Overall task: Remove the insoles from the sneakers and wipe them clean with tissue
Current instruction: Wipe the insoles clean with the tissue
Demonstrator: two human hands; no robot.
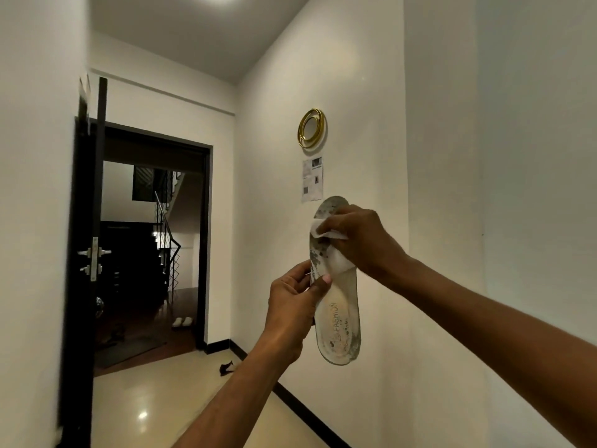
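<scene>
1. Wall [436, 156]: pale, plain backdrop on the right of a hallway.
2. Door [84, 221]: dark, standing open at the left.
3. Floor [155, 399]: glossy and cream, carrying nothing of the task.
4. Insole [342, 318]: out of its sneaker and held upright in the air before the wall. Printed face toward the person, heel down, dark grime at toe and heel. Judged raised so that the dirt can be seen.
5. Left hand [294, 305]: pinches the insole's left edge near mid-length, likely to brace it against rubbing.
6. Right hand [358, 237]: fingers curled on a tissue [323, 231], pressing it to the upper part.
7. Paper notice [312, 179]: on the wall, above the toe.
8. Gold-rimmed mirror [311, 127]: above the notice.
9. Tissue: white and crumpled, covering the soiled forefoot. Wiping judged under way.
10. Sneakers: not in view.
</scene>
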